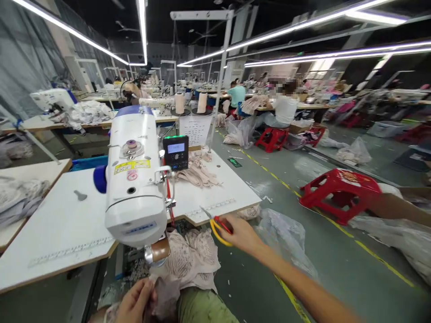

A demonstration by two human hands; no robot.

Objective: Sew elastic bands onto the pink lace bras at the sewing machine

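My right hand [243, 234] is stretched out past the table's front right corner, closed on a pair of small scissors [217, 223] with red and yellow handles, blades pointing toward the table edge. My left hand [136, 301] is low at the bottom, fingers curled on pale pink lace fabric [190, 260] that is bunched in my lap below the sewing machine head. The white sewing machine [134, 179] stands on the white table [60, 224] right in front of me.
A control panel [175, 152] and a pile of beige fabric pieces [198, 170] sit behind the machine. Clear plastic bags [286, 237] and a tipped red stool [340, 190] lie on the floor at right. Other workers sit at distant tables.
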